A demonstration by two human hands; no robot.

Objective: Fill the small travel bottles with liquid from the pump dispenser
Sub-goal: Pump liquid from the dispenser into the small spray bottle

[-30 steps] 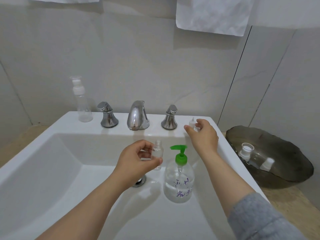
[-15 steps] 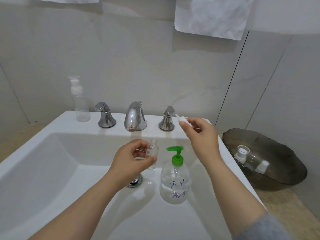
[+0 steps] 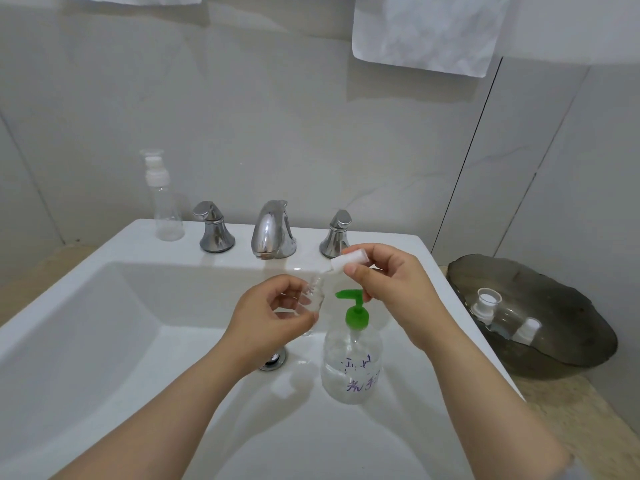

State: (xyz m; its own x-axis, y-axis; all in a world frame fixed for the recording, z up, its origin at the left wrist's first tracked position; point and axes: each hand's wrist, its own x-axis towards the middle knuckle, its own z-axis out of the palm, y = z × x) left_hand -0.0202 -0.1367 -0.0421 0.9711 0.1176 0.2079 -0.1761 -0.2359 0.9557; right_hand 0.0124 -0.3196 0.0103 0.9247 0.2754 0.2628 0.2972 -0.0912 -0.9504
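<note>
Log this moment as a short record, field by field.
left hand: holds small bottle, uncapped
right hand: pinches white cap, tilted, its tube near the bottle's mouth
dispenser: stands upright in sink
tray: right of sink, holds spare bottles

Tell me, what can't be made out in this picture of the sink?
All in the head view:
- Small travel bottle: lower part hidden by fingers of the left hand; fill level unclear through the clear plastic.
- White spray cap in the right hand: whether its thin tube is inside the bottle mouth is too small to tell.
- Drain: partly hidden behind the left wrist.
- Towel: cut off by the top edge.
- Pump dispenser: purple writing too blurred to read.
</note>
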